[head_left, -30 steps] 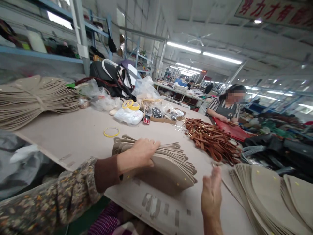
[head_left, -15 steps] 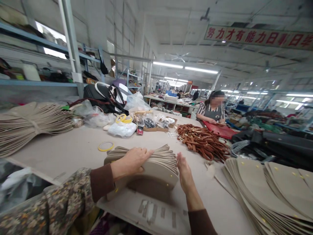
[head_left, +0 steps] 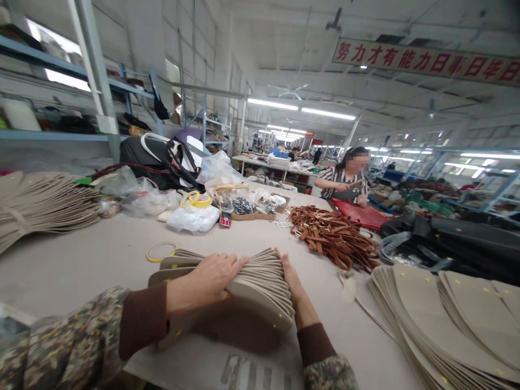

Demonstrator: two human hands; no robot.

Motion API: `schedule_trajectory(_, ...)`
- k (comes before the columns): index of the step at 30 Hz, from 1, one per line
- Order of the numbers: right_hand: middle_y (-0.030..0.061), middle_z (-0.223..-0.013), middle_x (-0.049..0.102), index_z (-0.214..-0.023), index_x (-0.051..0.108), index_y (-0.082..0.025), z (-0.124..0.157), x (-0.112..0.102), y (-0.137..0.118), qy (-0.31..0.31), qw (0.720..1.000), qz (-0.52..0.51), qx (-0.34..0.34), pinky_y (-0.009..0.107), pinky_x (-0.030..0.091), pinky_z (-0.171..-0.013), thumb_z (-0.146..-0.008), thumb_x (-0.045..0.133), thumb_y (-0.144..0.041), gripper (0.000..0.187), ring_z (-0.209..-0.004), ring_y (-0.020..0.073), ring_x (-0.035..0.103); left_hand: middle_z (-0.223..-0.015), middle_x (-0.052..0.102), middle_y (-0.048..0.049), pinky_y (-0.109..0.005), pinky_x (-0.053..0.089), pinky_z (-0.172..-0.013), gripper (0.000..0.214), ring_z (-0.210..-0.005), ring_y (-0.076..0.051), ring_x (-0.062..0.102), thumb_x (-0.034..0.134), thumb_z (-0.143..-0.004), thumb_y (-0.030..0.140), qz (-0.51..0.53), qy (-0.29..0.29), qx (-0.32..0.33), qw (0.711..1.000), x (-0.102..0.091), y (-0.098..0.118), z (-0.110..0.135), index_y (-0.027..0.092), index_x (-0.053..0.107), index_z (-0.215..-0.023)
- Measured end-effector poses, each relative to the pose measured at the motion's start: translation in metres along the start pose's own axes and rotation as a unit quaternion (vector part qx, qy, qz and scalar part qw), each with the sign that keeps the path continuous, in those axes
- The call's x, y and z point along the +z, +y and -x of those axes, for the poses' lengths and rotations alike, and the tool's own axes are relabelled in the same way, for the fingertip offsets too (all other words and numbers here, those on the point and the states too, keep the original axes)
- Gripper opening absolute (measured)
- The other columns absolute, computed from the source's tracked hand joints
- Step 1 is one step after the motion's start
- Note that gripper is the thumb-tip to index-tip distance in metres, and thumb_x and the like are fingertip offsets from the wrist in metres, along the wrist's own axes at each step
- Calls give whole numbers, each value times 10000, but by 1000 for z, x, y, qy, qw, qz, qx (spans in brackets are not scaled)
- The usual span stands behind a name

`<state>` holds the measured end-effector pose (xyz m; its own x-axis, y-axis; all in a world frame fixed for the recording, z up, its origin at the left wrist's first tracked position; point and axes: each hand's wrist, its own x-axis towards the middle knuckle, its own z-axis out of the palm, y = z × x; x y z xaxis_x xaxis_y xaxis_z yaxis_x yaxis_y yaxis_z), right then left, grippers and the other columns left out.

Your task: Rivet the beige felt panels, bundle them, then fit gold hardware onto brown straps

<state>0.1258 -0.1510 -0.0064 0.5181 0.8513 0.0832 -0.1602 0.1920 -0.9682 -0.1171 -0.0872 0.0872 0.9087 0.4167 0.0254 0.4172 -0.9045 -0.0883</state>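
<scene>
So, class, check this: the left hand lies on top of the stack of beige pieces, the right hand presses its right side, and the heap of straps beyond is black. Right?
No. The head view shows the heap of straps is brown, not black. The left hand does lie on the stack of beige pieces, the right hand against its right side.

Tally across the worktable

Three stacks of beige panels: centre stack (head_left: 260, 273), left-edge stack (head_left: 44, 203), lower-right stack (head_left: 447, 319). Two hands at the centre one: left hand (head_left: 211, 279), right hand (head_left: 293, 281). One heap of brown straps (head_left: 333, 235). Three yellow tape rings: one flat ring (head_left: 160, 252), one overlapping pair (head_left: 195, 199). One co-worker (head_left: 345, 181), upper right.
</scene>
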Motion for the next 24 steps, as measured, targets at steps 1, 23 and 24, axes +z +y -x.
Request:
schedule_trajectory(1,131,-1433,504,-1306,596,-180,-1,1,3,1,1000,-6,0,480,254,-1164,-782,492,-791,811,-1362,264,431,-1197,587,-133,-415,453,-906,884,-1056,-310,567,774,-704,275,0,-3,2,1000,2,-2,-2,128,325,-1450)
schedule_trajectory(23,139,-1610,161,-1548,147,-158,85,13,-1,-51,994,99,2,585,102,-1180,-899,372,-698,873,-1477,336,128,-1307,516,-164,-417,404,-995,765,-1156,-285,508,584,-825,153,79,-119,-96,985,-10,0,-23,141,193,-1483)
schedule_trajectory(24,141,-1609,162,-1546,155,-149,76,17,-2,-39,994,99,4,574,96,-1185,-892,381,-705,888,-1478,330,126,-1304,523,-156,-413,405,-995,763,-1157,-281,514,590,-821,148,86,-118,-95,985,-10,-1,-23,159,206,-1480)
